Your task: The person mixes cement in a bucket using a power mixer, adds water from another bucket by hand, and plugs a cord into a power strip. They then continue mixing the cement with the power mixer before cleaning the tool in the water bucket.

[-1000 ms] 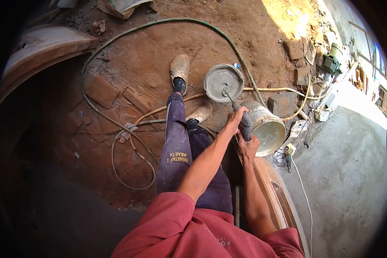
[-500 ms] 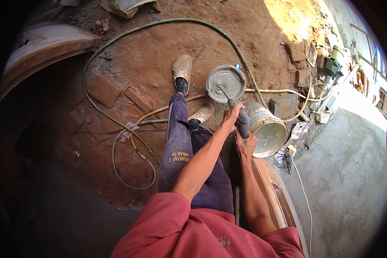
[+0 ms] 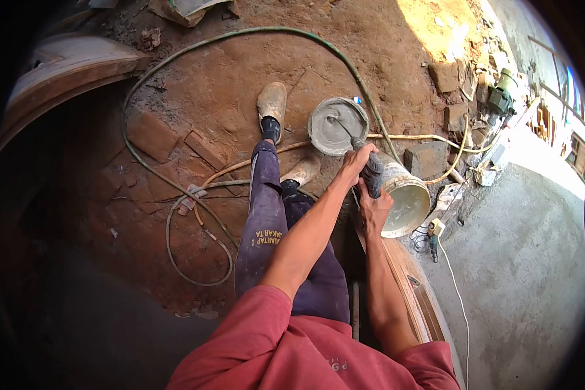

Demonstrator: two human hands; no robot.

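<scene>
A power drill (image 3: 373, 177) with a thin mixing rod (image 3: 342, 128) is in both my hands. My left hand (image 3: 357, 162) is wrapped round the front of its dark body. Behind it, my right hand (image 3: 374, 211) grips the rear end. The rod slants down into wet grey cement mix (image 3: 331, 135) inside a round bucket (image 3: 312, 140). Its lower tip is sunk in the mix, near the far left part of the surface. Close beside the right hand, a larger whitish bucket (image 3: 422, 188) lies tilted, its mouth towards me, with a greyish inside.
A green hose (image 3: 234, 37) loops over the dirt floor, and a yellowish hose (image 3: 429, 136) runs behind the buckets. A plug connector (image 3: 437, 227) with a white cord (image 3: 455, 279) lies on the concrete at right. Concrete blocks (image 3: 428, 160) and a green pump (image 3: 502, 101) stand beyond.
The rod's tip has shifted to the far left side of the mix, and the drill has swung slightly to the right. Both hands keep their grip.
</scene>
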